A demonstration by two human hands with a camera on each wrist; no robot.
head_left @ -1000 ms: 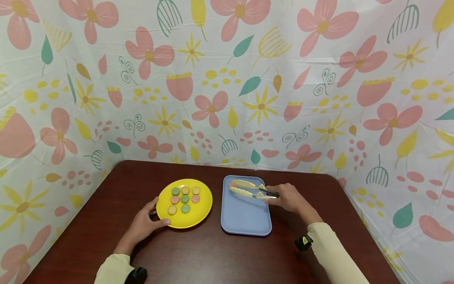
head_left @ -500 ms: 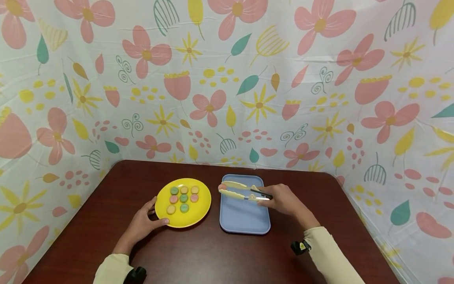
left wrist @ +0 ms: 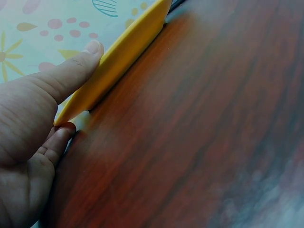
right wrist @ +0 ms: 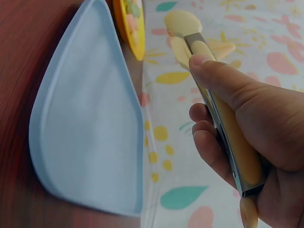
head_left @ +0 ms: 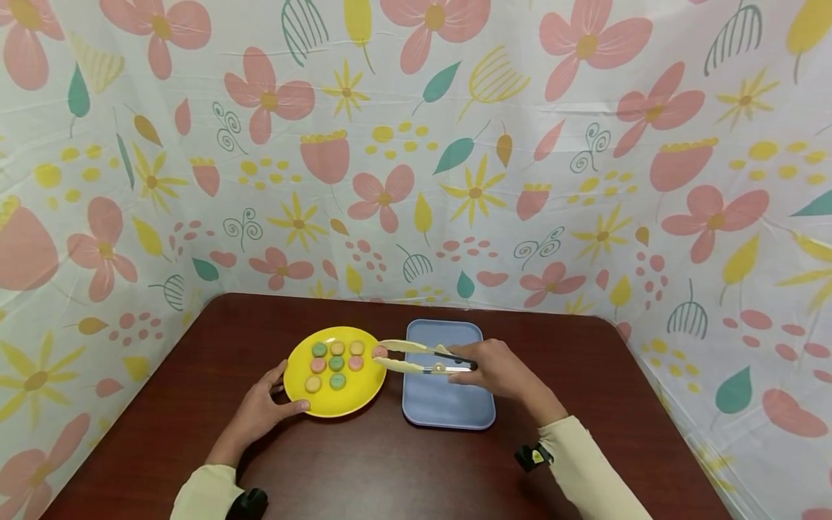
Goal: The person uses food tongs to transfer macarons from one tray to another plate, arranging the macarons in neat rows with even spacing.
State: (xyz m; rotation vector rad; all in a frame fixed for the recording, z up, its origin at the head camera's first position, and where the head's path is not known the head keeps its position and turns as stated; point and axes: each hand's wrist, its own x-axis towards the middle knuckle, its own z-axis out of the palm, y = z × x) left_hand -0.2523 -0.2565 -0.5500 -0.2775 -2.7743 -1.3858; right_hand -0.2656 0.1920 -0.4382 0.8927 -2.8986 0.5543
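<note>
A yellow plate (head_left: 364, 393) holds several green, pink and cream macarons (head_left: 336, 363). My left hand (head_left: 260, 404) grips its left rim, the thumb on the upper side and fingertips below the edge, as the left wrist view shows. My right hand (head_left: 497, 368) holds a pair of tongs (head_left: 416, 348) with cream tips and metal handles, the thumb on one arm and the fingers curled round the other. Between the tips is a pink macaron (head_left: 380, 352), over the plate's right rim. In the right wrist view that macaron cannot be made out.
Right of the plate lies a blue rectangular tray (head_left: 448, 404), under the tongs. Both rest on a dark brown table (head_left: 364, 469). A floral cloth (head_left: 403, 144) hangs behind and at the sides of the table.
My right hand has moved left with the tongs, taking the pink macaron from over the tray to the plate's right rim. My left hand stays on the plate.
</note>
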